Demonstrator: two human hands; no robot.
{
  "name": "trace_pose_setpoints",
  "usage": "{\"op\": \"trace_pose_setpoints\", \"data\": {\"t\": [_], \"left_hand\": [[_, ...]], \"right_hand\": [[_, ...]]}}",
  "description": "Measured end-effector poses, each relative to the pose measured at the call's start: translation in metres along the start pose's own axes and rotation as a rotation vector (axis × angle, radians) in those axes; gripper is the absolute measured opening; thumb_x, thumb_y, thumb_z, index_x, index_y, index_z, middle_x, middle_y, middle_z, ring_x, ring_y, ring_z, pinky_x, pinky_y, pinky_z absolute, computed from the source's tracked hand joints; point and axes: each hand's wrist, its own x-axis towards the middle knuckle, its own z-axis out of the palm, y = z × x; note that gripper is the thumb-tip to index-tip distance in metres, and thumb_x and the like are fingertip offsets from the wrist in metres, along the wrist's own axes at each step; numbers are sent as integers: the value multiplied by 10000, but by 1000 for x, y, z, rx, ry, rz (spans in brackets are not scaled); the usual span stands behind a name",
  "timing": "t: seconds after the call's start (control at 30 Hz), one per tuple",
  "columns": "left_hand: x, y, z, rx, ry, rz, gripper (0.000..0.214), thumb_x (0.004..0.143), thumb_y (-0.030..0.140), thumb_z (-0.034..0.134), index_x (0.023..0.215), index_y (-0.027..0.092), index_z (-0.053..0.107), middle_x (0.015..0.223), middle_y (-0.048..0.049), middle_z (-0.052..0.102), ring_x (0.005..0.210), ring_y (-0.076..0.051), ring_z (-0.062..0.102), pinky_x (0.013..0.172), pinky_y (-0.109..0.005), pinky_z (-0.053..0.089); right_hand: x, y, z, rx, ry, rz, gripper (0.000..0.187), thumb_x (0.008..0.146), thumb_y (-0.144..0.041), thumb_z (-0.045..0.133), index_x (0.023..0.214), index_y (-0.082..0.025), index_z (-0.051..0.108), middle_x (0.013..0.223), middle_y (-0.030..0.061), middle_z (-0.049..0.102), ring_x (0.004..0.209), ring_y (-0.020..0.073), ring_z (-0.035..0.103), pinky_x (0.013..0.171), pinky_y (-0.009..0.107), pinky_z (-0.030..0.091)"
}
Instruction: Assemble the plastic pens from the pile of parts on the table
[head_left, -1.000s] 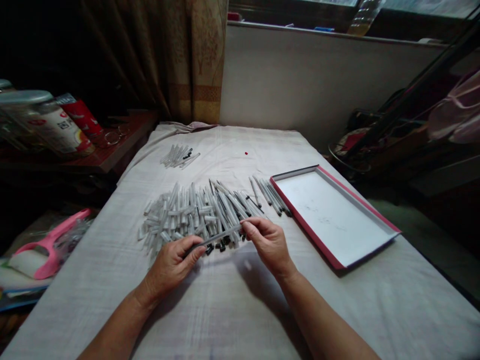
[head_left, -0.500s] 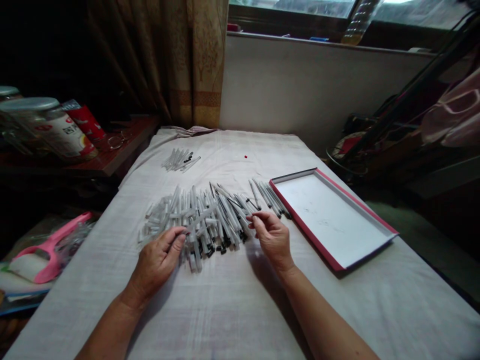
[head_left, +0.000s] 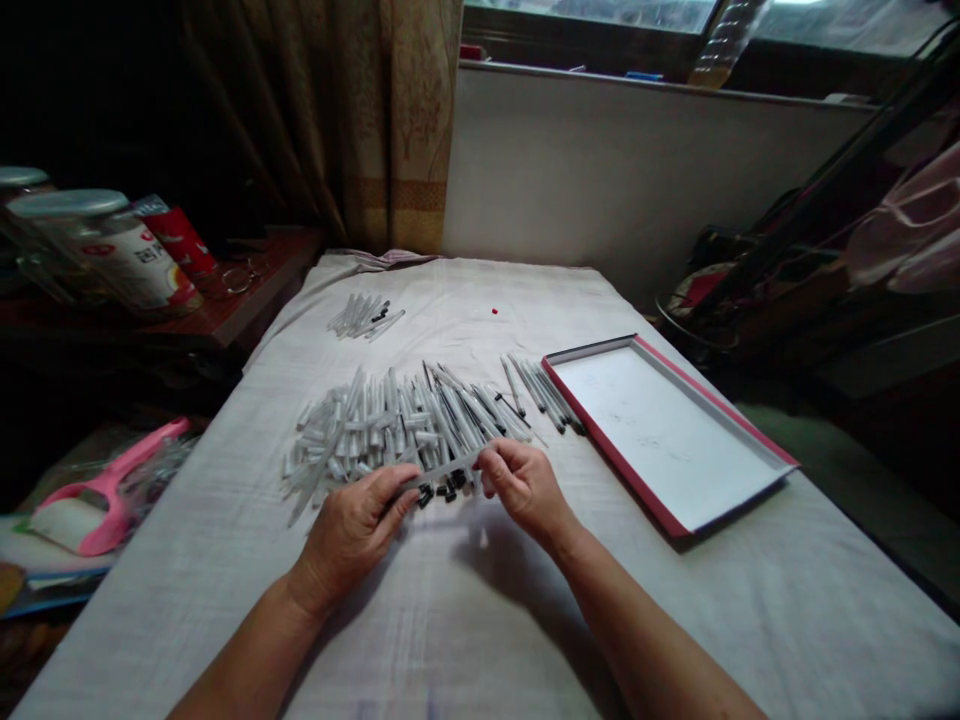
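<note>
A translucent pen barrel (head_left: 448, 467) lies level between my hands, just above the near edge of a pile. My left hand (head_left: 356, 535) is closed, pinching its left end between thumb and fingers. At the other end, my right hand (head_left: 525, 490) is closed with its fingertips at the barrel's tip; whether a smaller part is in them too is hidden. Behind the hands spreads the pile of clear pen barrels (head_left: 360, 425), with dark thin refills among them. Small black pen caps (head_left: 450, 490) lie at its near side.
To the right is a shallow red-edged box lid (head_left: 675, 440), with a row of black-ended pens (head_left: 551, 395) beside it. A smaller group of barrels (head_left: 360, 315) and a red bit (head_left: 494, 311) lie farther back. Jars (head_left: 112, 250) stand on the left shelf.
Both hands have come closer together, the left moving right and slightly toward me. The barrel in the left hand now reaches the right fingertips.
</note>
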Motion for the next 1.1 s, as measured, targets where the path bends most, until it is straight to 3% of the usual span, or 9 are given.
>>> {"op": "trace_pose_setpoints", "data": {"t": [0.17, 0.33, 0.43, 0.5, 0.6, 0.7, 0.8, 0.93, 1.1], "left_hand": [[4, 9, -3, 26, -168, -31, 339, 978, 446, 414, 864, 216, 635, 721, -13, 680, 636, -141, 644, 581, -225, 470], [7, 3, -25, -397, -440, -322, 531, 904, 677, 399, 652, 213, 460, 551, 38, 473, 480, -100, 449, 460, -215, 362], [12, -8, -34, -563, -330, -524, 595, 851, 788, 354, 653, 231, 420, 484, 73, 352, 400, -86, 308, 397, -221, 295], [20, -12, -35, -430, -102, -522, 563, 859, 760, 380, 730, 225, 501, 507, 59, 418, 426, -104, 378, 429, -230, 341], [37, -15, -32, 20, 87, -423, 421, 907, 602, 437, 956, 228, 622, 707, 4, 642, 613, -154, 584, 568, -248, 445], [53, -21, -28, 411, 57, -294, 378, 960, 419, 379, 1144, 217, 640, 999, -68, 709, 880, -218, 664, 741, -301, 504], [62, -31, -23, 639, -5, -209, 417, 969, 347, 353, 1213, 163, 636, 1019, -127, 683, 934, -274, 651, 806, -376, 514], [60, -39, -19, 718, 12, -130, 419, 975, 344, 357, 1214, 158, 646, 1029, -135, 663, 922, -293, 631, 815, -414, 511], [45, -36, -21, 616, 134, -58, 411, 996, 393, 361, 1214, 176, 634, 1036, -108, 668, 960, -268, 634, 859, -391, 505]], "right_hand": [[0, -4, 6, 154, -85, 136, 528, 850, -625, 549, 541, -197, 535, 421, -35, 483, 389, 89, 429, 437, 225, 360], [-3, -9, -32, 93, -40, -99, 425, 866, -542, 616, 630, -188, 618, 495, -12, 585, 455, 105, 510, 482, 230, 401], [7, -9, -58, 130, 350, -174, 300, 871, -488, 638, 766, -208, 658, 496, -41, 569, 441, 108, 484, 456, 227, 391], [15, -4, -62, 2, 412, -202, 234, 870, -437, 640, 869, -210, 699, 579, -13, 645, 505, 137, 556, 510, 255, 452], [24, 9, -46, -347, 353, -259, 199, 866, -354, 618, 920, -214, 749, 819, 64, 761, 671, 187, 663, 681, 315, 525], [23, 21, -21, -614, 345, -296, 225, 893, -304, 569, 935, -209, 768, 892, 92, 769, 768, 215, 687, 766, 327, 520], [19, 26, -8, -758, 264, -312, 231, 909, -318, 581, 977, -205, 771, 901, 95, 757, 859, 234, 693, 783, 308, 506], [28, 22, -28, -863, 219, -211, 249, 944, -302, 538, 958, -216, 772, 933, 82, 759, 861, 218, 700, 762, 285, 491], [63, 19, -62, -1069, 113, 187, 256, 919, -336, 555, 944, -227, 785, 949, 114, 776, 866, 256, 715, 704, 312, 479]]}}
